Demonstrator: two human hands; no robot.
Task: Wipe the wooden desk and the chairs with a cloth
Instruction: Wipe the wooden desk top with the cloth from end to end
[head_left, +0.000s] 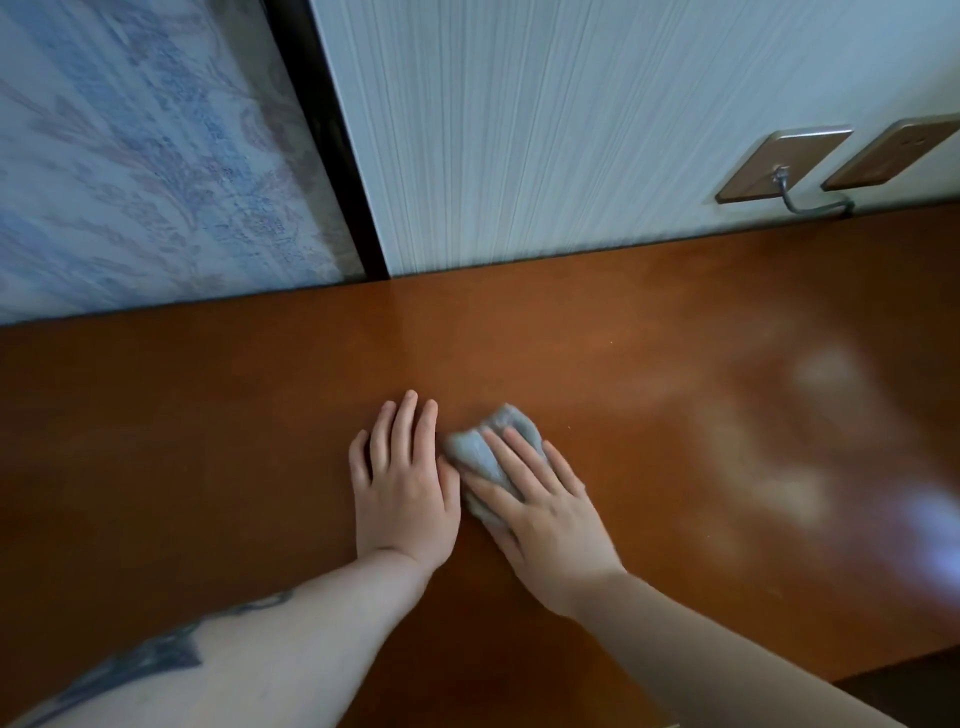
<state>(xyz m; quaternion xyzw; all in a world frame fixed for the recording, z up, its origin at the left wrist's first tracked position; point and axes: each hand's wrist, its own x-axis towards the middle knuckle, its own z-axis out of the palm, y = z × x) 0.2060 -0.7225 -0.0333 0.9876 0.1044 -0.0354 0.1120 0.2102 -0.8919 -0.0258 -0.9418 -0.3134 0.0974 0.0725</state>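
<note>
head view: right hand (545, 514) presses crumpled grey cloth (485, 447) flat-fingered onto glossy brown wooden worktop (208, 441); left hand (402, 483) rests released beside it. desk wiping underway, chairs unseen, likely pending.

Desk (208, 415) is a warm reddish brown, cloth (480, 454) on it grey-blue. Behind the desk: wall (519, 130) white with thin stripes, panel (145, 156) pale blue with pinkish flowers.

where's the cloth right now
In the head view, the cloth lies on the desk near its middle, pressed under the right hand, close beside the flat left hand.
</note>
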